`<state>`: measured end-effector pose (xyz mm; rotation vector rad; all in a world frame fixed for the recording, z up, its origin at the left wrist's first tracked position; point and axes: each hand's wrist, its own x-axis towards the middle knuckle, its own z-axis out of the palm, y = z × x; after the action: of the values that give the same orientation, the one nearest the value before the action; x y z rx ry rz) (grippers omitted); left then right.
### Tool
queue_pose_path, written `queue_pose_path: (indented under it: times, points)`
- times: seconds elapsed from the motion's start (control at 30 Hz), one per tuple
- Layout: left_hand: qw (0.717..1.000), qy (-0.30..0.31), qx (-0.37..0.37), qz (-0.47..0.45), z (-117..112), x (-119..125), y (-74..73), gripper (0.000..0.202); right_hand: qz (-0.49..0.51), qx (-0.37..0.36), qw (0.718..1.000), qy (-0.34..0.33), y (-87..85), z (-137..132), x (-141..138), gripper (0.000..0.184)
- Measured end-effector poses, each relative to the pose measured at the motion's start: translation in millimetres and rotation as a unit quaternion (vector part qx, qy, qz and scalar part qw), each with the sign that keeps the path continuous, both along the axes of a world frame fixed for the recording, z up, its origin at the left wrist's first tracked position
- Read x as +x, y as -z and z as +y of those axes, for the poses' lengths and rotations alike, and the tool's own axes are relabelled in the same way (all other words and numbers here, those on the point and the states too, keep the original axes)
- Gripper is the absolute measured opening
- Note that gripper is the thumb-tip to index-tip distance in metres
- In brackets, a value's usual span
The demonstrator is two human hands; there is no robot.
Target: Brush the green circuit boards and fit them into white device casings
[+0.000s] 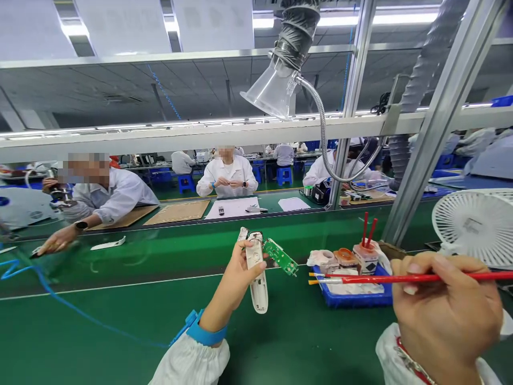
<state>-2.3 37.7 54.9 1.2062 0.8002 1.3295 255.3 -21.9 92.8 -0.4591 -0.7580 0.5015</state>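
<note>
White-sleeved, pinches a pale elongated casing (260, 295) between thumb and curled fingers of the left hand (234, 275), left of the blue tray (360, 301), with a green circuit board (281, 258) angling from its upper end towards the tray. Holds red-handled brushes (372, 278) in the closed right hand (447, 305), right of the tray.

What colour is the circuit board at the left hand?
The circuit board is green, clearest in the head view.

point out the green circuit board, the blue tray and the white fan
Green circuit board (281, 258): head view, on the middle of its green face.
Blue tray (358, 300): head view, on its front wall.
White fan (473, 225): head view, on its slatted grille.
</note>
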Motion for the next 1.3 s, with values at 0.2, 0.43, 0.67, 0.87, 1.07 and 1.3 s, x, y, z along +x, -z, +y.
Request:
queue_pose_path:
  times: [0.2,0.43,0.67,0.87,1.07,1.3]
  points:
    - [0.999,-0.012,0.038,-0.026,-4.5,4.8,1.2,0.035,-0.258,-0.005,0.966,0.01,10.6,12.4,4.5,0.017]
    - [0.998,0.002,0.053,-0.019,-11.2,13.0,4.2,0.032,-0.585,-0.167,0.789,-0.085,39.4,43.7,-46.1,0.025]
    - [0.996,0.074,0.031,-0.036,-19.7,20.3,4.2,0.03,-0.55,-0.213,0.803,-0.086,60.8,58.2,-75.9,0.019]
    - [0.997,0.028,0.074,0.019,-13.0,18.3,9.1,0.029,-0.494,-0.257,0.826,-0.085,58.0,59.0,-65.4,0.023]
    - [0.99,0.004,0.081,0.115,0.0,18.5,22.3,0.027,-0.435,-0.287,0.837,-0.164,49.7,59.8,-55.6,0.026]
    - [0.998,0.03,0.025,0.041,-3.2,35.8,25.6,0.032,-0.387,-0.293,0.858,-0.169,62.4,63.8,-68.8,0.019]
